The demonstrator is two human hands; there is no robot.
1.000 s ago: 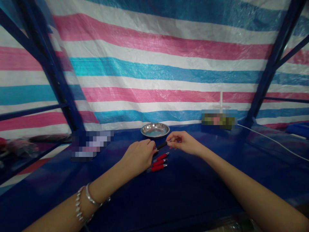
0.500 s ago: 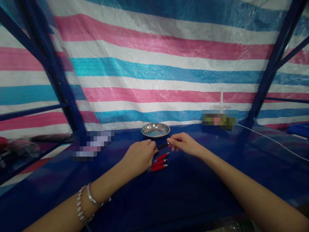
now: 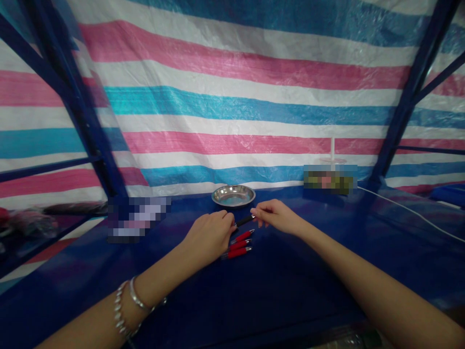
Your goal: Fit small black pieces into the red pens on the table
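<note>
A black pen (image 3: 244,221) is held between my two hands, tilted up toward the right. My left hand (image 3: 214,232) is closed around its lower left end, the fingertips partly hidden behind the hand. The thumb and index finger of my right hand (image 3: 274,214) pinch the silvery tip at the other end. Just below the black pen, three red pens (image 3: 240,252) lie side by side on the blue table (image 3: 276,291), their left ends partly covered by my left hand. Beyond the hands sits a shallow metal dish (image 3: 233,196).
A blurred-out item (image 3: 140,218) lies on the left of the table. At the back right stands another blurred item (image 3: 329,180) near a white upright rod (image 3: 332,148); a white cable (image 3: 410,208) runs off right. Blue metal posts (image 3: 417,87) and a striped tarp (image 3: 247,111) close off the back.
Almost nothing differs. Both hands keep the same hold on the black pen, and the whole view has shifted very slightly.
</note>
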